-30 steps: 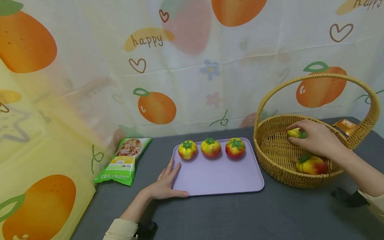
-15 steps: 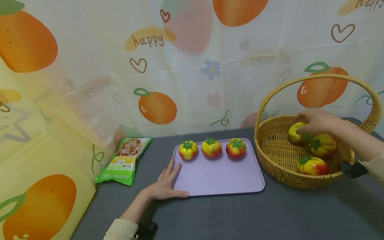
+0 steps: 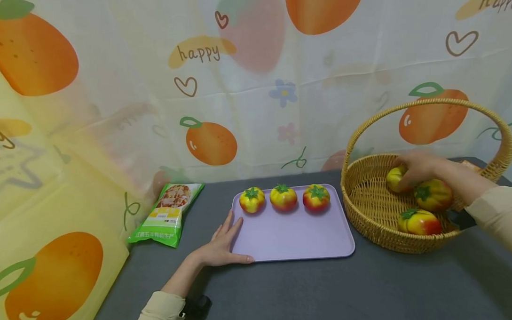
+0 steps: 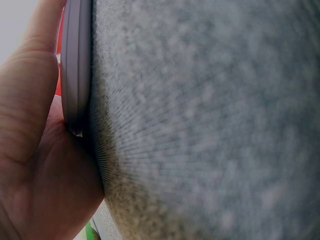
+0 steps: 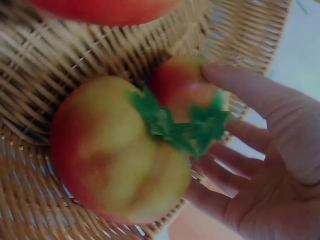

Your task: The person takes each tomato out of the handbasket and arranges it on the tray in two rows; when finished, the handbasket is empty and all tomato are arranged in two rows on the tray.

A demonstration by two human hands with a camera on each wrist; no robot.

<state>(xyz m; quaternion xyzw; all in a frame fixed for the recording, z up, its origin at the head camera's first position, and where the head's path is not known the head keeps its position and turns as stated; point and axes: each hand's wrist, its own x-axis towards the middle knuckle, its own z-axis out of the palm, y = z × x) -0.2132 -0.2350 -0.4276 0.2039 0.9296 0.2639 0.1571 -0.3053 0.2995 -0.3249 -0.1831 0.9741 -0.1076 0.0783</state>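
Note:
In the head view, three yellow-red toy tomatoes with green leaf tops, the middle one (image 3: 283, 199) among them, stand in a row on a lilac tray (image 3: 290, 239). My left hand (image 3: 220, 246) lies at the tray's near left corner, fingers spread along the left side, thumb at the front edge. Inside a wicker basket (image 3: 370, 222), my right hand (image 3: 421, 167) holds a yellowish toy tomato (image 3: 394, 179), with the thumb on its side in the right wrist view. A larger toy tomato (image 5: 115, 155) lies beside that hand, and another (image 3: 419, 222) sits nearer the basket's front.
A green-and-white food packet (image 3: 166, 215) lies on the grey table left of the tray. The basket's tall handle (image 3: 432, 102) arches over the right arm. An orange packet (image 3: 470, 165) shows partly behind the basket. A printed curtain (image 3: 254, 103) hangs at the back.
My right hand has moved back and lower in the basket around the toy tomato, uncovering the larger one beside it. My left hand stays at the tray.

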